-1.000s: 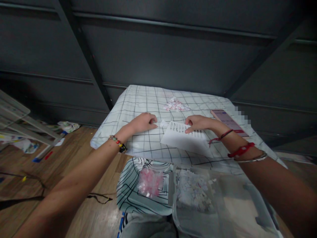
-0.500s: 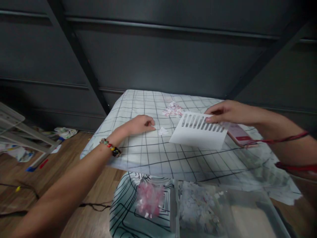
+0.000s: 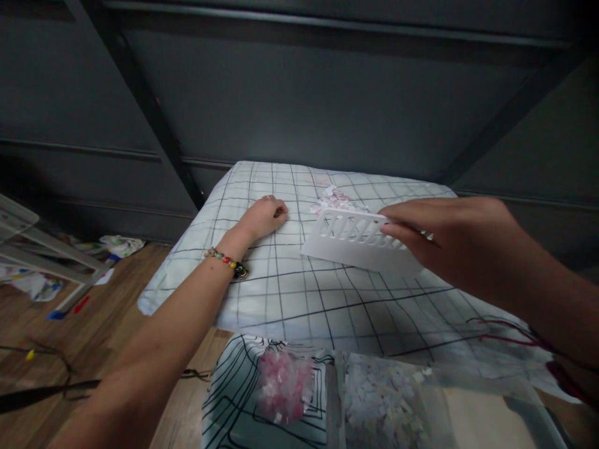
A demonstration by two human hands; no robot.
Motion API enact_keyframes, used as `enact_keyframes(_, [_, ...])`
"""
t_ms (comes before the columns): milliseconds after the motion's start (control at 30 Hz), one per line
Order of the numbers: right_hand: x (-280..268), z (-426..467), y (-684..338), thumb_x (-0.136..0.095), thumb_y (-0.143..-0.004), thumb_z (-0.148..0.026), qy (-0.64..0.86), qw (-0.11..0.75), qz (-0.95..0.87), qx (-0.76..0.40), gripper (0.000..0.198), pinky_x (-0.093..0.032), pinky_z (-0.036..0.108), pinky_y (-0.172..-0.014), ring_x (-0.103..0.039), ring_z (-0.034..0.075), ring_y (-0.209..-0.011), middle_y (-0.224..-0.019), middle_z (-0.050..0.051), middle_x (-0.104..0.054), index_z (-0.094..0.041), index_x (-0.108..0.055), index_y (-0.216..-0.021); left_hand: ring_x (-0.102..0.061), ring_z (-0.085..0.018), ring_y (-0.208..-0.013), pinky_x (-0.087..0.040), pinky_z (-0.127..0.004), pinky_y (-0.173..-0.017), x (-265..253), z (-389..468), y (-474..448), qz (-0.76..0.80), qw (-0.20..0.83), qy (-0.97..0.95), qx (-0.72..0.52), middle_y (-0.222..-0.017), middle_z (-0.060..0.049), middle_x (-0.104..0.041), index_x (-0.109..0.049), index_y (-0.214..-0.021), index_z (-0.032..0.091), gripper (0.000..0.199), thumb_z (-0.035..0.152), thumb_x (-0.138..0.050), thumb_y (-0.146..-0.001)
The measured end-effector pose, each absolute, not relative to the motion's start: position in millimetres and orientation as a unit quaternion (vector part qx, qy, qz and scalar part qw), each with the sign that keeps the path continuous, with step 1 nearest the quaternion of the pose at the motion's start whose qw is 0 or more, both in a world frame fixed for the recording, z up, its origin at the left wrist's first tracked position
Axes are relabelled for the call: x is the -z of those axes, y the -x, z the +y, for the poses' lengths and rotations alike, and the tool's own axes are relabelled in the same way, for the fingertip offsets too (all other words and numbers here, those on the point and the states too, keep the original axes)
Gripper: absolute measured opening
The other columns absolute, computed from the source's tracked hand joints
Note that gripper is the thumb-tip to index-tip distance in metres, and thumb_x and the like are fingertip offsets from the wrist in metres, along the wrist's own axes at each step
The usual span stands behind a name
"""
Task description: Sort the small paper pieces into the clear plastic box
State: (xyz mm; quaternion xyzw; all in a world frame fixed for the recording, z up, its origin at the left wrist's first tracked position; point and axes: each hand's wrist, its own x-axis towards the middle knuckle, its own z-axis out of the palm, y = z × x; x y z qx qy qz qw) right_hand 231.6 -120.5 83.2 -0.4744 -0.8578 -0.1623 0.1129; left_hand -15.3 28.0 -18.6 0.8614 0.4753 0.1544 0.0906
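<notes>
My right hand (image 3: 449, 227) pinches the top edge of a white slotted panel (image 3: 346, 250), which tilts over the checked cloth with its lower edge close to the surface. Behind the panel lies a small pile of white and pink paper-like scraps (image 3: 333, 198), partly covered by it. To the left, my left hand (image 3: 266, 217) rests on the cloth with its fingers loosely curled and nothing visible in them. A beaded bracelet (image 3: 224, 260) is on that wrist.
The checked cloth (image 3: 262, 293) covers the table up to a dark panelled wall (image 3: 327, 93). In front stand a clear bag of pink pieces (image 3: 285, 383) on a patterned teal cover (image 3: 229, 399), and a clear bin (image 3: 472, 377) with pale scraps. A white metal frame (image 3: 60, 268) is at left.
The panel has shifted left and tilted more upright, its lower edge nearer the scraps' side. My left hand has drawn back and curled. The small white scraps and the phone are now out of sight.
</notes>
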Motion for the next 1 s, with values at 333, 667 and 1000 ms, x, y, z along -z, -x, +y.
enact_keyframes(333, [-78,-129,-217,-0.036,-0.09,-0.016,0.414,0.165,-0.875,0.188,0.036,-0.036,0.024,-0.045,-0.055,0.013,-0.047,-0.054,0.0,-0.061,-0.02,-0.057,-0.062,-0.036,-0.031,-0.135,-0.027,-0.046,-0.11,25,21,28,0.445,0.123,-0.884,-0.072,-0.147,-0.014,-0.04,-0.047,-0.136,0.017,0.053,0.046,-0.044,-0.092])
enact_keyframes(667, [-73,-138,-229,-0.036,-0.097,-0.029,0.404,0.162,-0.874,0.216,0.036,-0.039,0.027,-0.05,-0.06,0.015,-0.055,-0.069,0.003,-0.068,-0.021,-0.064,-0.075,-0.026,-0.03,-0.141,-0.02,-0.039,-0.114,25,23,27,0.443,0.143,-0.884,-0.046,-0.155,-0.014,-0.029,-0.04,-0.143,0.013,0.063,0.051,-0.038,-0.093])
enact_keyframes(1000, [-80,-155,-220,-0.036,-0.095,-0.016,0.36,0.185,-0.897,0.175,0.04,-0.033,0.025,-0.045,-0.051,0.01,-0.043,-0.053,-0.001,-0.059,-0.021,-0.055,-0.06,-0.021,-0.03,-0.143,-0.017,-0.04,-0.115,22,23,29,0.441,0.153,-0.884,-0.031,-0.157,-0.015,-0.024,-0.037,-0.145,0.013,0.068,0.054,-0.038,-0.092])
